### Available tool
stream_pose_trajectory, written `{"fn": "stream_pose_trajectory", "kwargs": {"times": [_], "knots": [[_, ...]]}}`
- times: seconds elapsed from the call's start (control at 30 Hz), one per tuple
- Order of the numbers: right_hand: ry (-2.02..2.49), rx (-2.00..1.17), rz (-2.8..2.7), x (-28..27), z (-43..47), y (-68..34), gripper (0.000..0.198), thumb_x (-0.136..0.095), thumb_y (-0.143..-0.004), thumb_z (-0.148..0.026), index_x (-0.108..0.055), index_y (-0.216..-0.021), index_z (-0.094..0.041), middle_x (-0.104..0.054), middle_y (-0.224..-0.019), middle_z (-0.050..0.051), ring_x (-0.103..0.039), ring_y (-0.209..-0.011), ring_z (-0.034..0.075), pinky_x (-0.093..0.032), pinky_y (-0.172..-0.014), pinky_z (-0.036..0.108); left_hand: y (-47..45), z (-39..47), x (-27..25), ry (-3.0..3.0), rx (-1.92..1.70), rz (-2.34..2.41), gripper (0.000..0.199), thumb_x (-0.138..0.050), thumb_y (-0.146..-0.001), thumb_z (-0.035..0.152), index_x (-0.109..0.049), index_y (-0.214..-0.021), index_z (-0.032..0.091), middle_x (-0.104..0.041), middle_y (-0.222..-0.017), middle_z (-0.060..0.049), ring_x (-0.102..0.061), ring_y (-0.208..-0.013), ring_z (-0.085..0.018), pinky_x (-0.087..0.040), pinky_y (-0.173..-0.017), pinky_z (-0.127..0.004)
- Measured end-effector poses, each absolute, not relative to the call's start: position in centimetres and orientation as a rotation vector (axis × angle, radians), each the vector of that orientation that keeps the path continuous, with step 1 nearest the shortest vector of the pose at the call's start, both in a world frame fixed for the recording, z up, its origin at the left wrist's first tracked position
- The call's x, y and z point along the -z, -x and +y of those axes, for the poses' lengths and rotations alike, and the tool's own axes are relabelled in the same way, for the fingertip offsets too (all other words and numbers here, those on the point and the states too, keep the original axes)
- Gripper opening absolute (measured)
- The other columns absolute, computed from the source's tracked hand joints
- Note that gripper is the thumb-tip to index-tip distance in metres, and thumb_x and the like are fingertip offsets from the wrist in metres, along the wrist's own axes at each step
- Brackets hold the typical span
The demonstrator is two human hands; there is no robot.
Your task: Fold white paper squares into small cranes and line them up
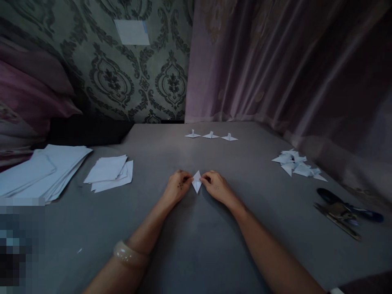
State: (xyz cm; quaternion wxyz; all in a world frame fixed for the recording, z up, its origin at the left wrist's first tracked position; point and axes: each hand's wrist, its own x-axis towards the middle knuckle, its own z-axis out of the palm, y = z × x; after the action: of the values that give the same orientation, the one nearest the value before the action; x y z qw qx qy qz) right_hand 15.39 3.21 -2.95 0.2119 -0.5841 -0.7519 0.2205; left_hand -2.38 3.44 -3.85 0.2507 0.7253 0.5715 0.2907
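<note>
Pinching a small, apparently part-folded white paper diamond between left hand and right hand, nearer than three seemingly finished white winged paper figures, with a white folded-paper heap at right and flat white paper squares unfolded at left.

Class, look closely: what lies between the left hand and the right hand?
In the head view, a diamond-shaped folded white paper lies between the left hand and the right hand, which touch its side corners.

Looks like a home; ornate patterned wallpaper, draped pink curtain.
</note>
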Motion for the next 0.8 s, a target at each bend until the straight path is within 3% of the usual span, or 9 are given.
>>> {"fn": "stream_pose_trajectory", "kwargs": {"times": [0.23,0.43,0.63,0.8], "knots": [[1.721,-0.628,-2.074,2.6,3.9,-15.1,0.019,-0.054,-0.086,-0.029,-0.069,-0.083,-0.017,-0.068,-0.087,0.006,-0.059,-0.077,0.015,-0.038,-0.067,0.025,1.9,3.7,2.8,-1.845,-0.687,1.63,0.022,-0.053,-0.078,0.026,-0.073,-0.076,0.015,-0.06,-0.069,-0.004,-0.051,-0.064,-0.015,-0.037,-0.062,-0.026],[1.801,-0.614,-2.073,2.3,3.9,-14.8,0.021,-0.054,-0.086,-0.033,-0.07,-0.083,-0.019,-0.07,-0.086,0.006,-0.061,-0.077,0.017,-0.038,-0.066,0.026,2.3,4.2,1.5,-1.773,-0.611,1.556,0.026,-0.054,-0.074,0.03,-0.068,-0.061,0.013,-0.043,-0.047,0.003,-0.038,-0.048,-0.01,-0.026,-0.049,-0.022],[1.826,-0.562,-2.1,2.2,3.6,-14.7,0.025,-0.05,-0.088,-0.035,-0.068,-0.087,-0.019,-0.069,-0.092,0.008,-0.061,-0.083,0.019,-0.039,-0.07,0.028,2.6,4.5,1.4,-1.717,-0.654,1.48,0.028,-0.058,-0.07,0.033,-0.062,-0.052,0.012,-0.035,-0.043,0.005,-0.032,-0.047,-0.008,-0.021,-0.045,-0.021],[1.816,-0.525,-2.15,2.3,3.5,-14.7,0.025,-0.048,-0.091,-0.035,-0.067,-0.094,-0.019,-0.068,-0.097,0.008,-0.061,-0.088,0.018,-0.04,-0.074,0.026,2.5,4.7,2.1,-1.746,-0.671,1.443,0.026,-0.058,-0.072,0.03,-0.064,-0.054,0.012,-0.036,-0.043,0.005,-0.033,-0.048,-0.009,-0.023,-0.046,-0.021]]}}
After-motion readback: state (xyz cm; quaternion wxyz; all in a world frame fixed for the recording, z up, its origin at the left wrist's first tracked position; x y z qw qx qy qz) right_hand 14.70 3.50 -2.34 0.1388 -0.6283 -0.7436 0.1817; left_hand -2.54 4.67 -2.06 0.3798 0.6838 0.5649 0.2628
